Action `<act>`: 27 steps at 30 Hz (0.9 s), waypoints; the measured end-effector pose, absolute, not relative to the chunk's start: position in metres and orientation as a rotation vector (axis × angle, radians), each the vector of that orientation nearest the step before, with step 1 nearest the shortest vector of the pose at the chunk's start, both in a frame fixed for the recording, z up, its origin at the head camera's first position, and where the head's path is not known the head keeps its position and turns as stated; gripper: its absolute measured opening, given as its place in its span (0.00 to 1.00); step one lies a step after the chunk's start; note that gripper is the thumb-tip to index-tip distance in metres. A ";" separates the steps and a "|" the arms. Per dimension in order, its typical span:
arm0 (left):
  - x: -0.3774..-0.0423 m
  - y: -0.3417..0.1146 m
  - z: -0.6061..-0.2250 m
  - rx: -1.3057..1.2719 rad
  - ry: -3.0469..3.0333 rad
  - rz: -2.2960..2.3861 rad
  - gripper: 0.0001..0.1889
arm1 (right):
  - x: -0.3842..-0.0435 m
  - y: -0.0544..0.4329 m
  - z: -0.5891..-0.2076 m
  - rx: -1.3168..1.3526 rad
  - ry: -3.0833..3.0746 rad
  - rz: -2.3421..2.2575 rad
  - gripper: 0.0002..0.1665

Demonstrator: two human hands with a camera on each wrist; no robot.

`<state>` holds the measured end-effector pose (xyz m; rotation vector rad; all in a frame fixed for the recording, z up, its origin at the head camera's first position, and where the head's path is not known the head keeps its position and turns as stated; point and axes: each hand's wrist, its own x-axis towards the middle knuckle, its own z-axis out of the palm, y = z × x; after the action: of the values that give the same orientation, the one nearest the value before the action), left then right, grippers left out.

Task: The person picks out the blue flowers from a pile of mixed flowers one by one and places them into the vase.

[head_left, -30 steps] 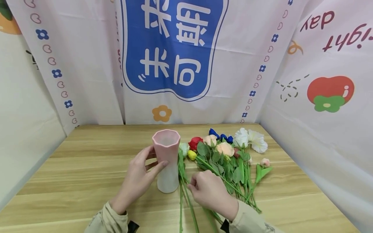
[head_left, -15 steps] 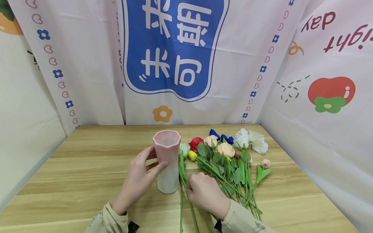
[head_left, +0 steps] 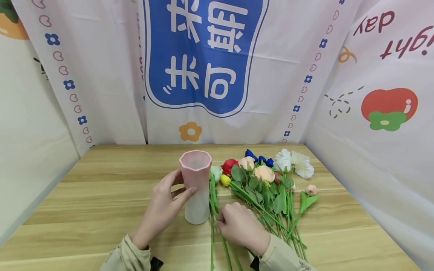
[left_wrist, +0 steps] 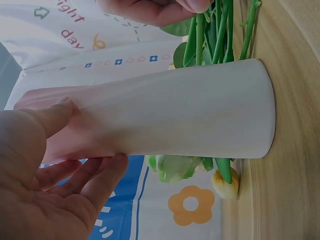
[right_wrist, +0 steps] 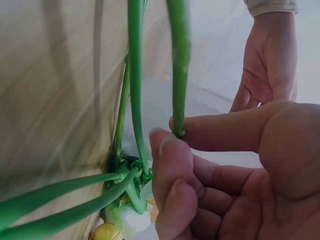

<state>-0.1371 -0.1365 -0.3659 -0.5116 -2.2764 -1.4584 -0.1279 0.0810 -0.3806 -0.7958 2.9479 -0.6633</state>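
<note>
A tall vase (head_left: 197,199), pink at its faceted rim and fading to white, stands upright on the wooden table. My left hand (head_left: 164,205) holds its upper part from the left; in the left wrist view the thumb (left_wrist: 57,117) lies on one side and the fingers on the other. Right of the vase, my right hand (head_left: 242,227) is low over artificial flower stems with curled fingers. The right wrist view shows its thumb and forefinger pinching the end of a green stem (right_wrist: 180,65). Other stems (right_wrist: 136,85) run beside it, leading to a pale green-white flower (head_left: 216,173).
On the right lie several artificial flowers: a yellow bud (head_left: 225,180), a red rose (head_left: 229,166), peach roses (head_left: 264,173), blue buds (head_left: 262,159), white blooms (head_left: 283,160) and a small pink one (head_left: 310,189). Printed cloth (head_left: 278,90) hangs behind and at both sides.
My right hand has shifted slightly left, toward the vase, and stays low over the stems. The left hand keeps its hold on the vase. The head view has drifted a little.
</note>
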 end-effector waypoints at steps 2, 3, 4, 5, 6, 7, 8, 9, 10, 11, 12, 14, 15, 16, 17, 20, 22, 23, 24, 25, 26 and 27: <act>-0.137 -0.137 -0.366 -0.510 -2.274 -1.463 0.30 | -0.128 0.081 -0.380 -0.800 2.947 -0.662 0.17; -0.137 -0.137 -0.366 -0.507 -2.275 -1.461 0.29 | -0.128 0.080 -0.381 -0.797 2.947 -0.661 0.19; -0.137 -0.138 -0.366 -0.506 -2.274 -1.459 0.29 | -0.128 0.080 -0.381 -0.796 2.948 -0.660 0.21; -0.138 -0.138 -0.366 -0.506 -2.274 -1.459 0.29 | -0.128 0.080 -0.381 -0.796 2.949 -0.663 0.23; -0.138 -0.138 -0.366 -0.506 -2.273 -1.457 0.29 | -0.128 0.080 -0.381 -0.796 2.949 -0.666 0.24; -0.138 -0.138 -0.366 -0.505 -2.273 -1.456 0.29 | -0.128 0.080 -0.381 -0.798 2.950 -0.673 0.25; -0.138 -0.138 -0.366 -0.505 -2.273 -1.454 0.29 | -0.128 0.080 -0.381 -0.798 2.952 -0.678 0.26; -0.138 -0.138 -0.366 -0.503 -2.274 -1.454 0.29 | -0.128 0.080 -0.381 -0.799 2.957 -0.685 0.26; -0.137 -0.138 -0.366 -0.505 -2.271 -1.456 0.29 | -0.127 0.080 -0.381 -0.801 2.962 -0.692 0.27; -0.137 -0.138 -0.365 -0.507 -2.271 -1.456 0.29 | -0.127 0.080 -0.380 -0.803 2.968 -0.699 0.27; -0.137 -0.139 -0.365 -0.508 -2.270 -1.454 0.29 | -0.127 0.081 -0.380 -0.805 2.975 -0.706 0.27; -0.137 -0.139 -0.365 -0.513 -2.268 -1.453 0.29 | -0.127 0.081 -0.379 -0.801 2.991 -0.713 0.28; -0.136 -0.139 -0.365 -0.516 -2.267 -1.455 0.29 | -0.126 0.081 -0.378 -0.803 2.997 -0.715 0.28; -0.136 -0.139 -0.365 -0.520 -2.266 -1.455 0.29 | -0.126 0.082 -0.377 -0.800 3.004 -0.713 0.28; -0.136 -0.139 -0.365 -0.521 -2.266 -1.453 0.29 | -0.126 0.082 -0.377 -0.797 3.012 -0.709 0.28; -0.136 -0.139 -0.365 -0.528 -2.262 -1.455 0.29 | -0.126 0.084 -0.376 -0.786 3.020 -0.707 0.29; -0.136 -0.138 -0.365 -0.529 -2.263 -1.454 0.29 | -0.126 0.084 -0.376 -0.779 3.018 -0.707 0.29; -0.136 -0.138 -0.364 -0.530 -2.263 -1.455 0.29 | -0.126 0.084 -0.376 -0.776 3.017 -0.707 0.29; -0.136 -0.138 -0.364 -0.531 -2.262 -1.454 0.29 | -0.127 0.085 -0.376 -0.773 3.016 -0.705 0.29; -0.136 -0.138 -0.364 -0.531 -2.262 -1.455 0.30 | -0.127 0.085 -0.376 -0.769 3.017 -0.700 0.29; -0.136 -0.138 -0.364 -0.529 -2.263 -1.457 0.30 | -0.127 0.085 -0.377 -0.764 3.018 -0.693 0.29; -0.136 -0.138 -0.364 -0.528 -2.264 -1.458 0.30 | -0.127 0.084 -0.377 -0.758 3.017 -0.687 0.29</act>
<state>-0.1360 -0.1379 -0.3641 -0.5276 -2.2636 -1.4577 -0.1271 0.0845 -0.3767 -0.7583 3.0166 -0.6873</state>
